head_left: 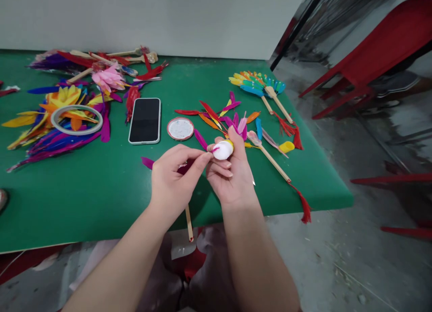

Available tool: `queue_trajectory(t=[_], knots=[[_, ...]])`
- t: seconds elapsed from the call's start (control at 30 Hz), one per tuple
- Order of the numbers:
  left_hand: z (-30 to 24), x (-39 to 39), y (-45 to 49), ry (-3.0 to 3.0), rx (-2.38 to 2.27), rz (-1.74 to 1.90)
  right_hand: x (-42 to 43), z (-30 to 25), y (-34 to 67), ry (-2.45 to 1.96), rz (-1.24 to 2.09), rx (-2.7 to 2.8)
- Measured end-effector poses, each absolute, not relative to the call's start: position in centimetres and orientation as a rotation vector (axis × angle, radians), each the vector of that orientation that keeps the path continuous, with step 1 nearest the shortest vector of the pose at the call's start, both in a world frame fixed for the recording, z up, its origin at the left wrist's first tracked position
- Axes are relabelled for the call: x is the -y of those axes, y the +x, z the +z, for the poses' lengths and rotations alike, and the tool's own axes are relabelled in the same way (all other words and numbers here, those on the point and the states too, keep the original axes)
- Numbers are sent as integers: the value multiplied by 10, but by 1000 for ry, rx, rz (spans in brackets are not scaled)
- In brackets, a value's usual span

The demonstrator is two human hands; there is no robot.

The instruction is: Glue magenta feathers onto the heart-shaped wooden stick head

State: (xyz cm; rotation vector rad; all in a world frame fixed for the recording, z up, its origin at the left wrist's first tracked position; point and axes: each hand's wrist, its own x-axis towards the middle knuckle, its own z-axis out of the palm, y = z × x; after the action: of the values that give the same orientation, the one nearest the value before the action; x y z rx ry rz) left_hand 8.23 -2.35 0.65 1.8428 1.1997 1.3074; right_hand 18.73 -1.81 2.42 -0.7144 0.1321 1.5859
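One green counter [118, 186] spreads beneath the left hand [175, 174], its thumb and forefinger closed in a pinch, and the right hand [231, 179], palm up, gripping a small white-and-yellow piece [223, 151]. That piece lies just right of the left fingertips, rounded white end toward the wearer, long axis seemingly pointing away. A thin magenta strand [216, 149] crosses from it into the left pinch.

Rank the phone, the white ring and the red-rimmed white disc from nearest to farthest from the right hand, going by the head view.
1. Red-rimmed white disc: left of and beyond the right hand.
2. Phone: just left of the disc.
3. White ring: farthest left, on the feathers.
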Motion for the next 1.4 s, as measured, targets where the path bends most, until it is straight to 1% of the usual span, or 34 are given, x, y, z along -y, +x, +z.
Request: queue_trajectory(t=[0.43, 0.67, 0.87, 1.17, 1.4], knots=[[7, 25, 83, 1955, -1110, 1315, 18, 22, 189, -711, 1583, -110], [5, 26, 83, 1912, -1177, 1454, 18, 26, 188, -714, 1584, -125], [5, 27, 85, 1910, -1213, 1475, 19, 25, 187, -715, 1588, -121], [6, 26, 85, 1913, -1196, 1423, 19, 25, 188, -665, 1662, -178], [8, 22, 81, 1812, -1115, 1268, 18, 22, 190, -656, 1649, -154]])
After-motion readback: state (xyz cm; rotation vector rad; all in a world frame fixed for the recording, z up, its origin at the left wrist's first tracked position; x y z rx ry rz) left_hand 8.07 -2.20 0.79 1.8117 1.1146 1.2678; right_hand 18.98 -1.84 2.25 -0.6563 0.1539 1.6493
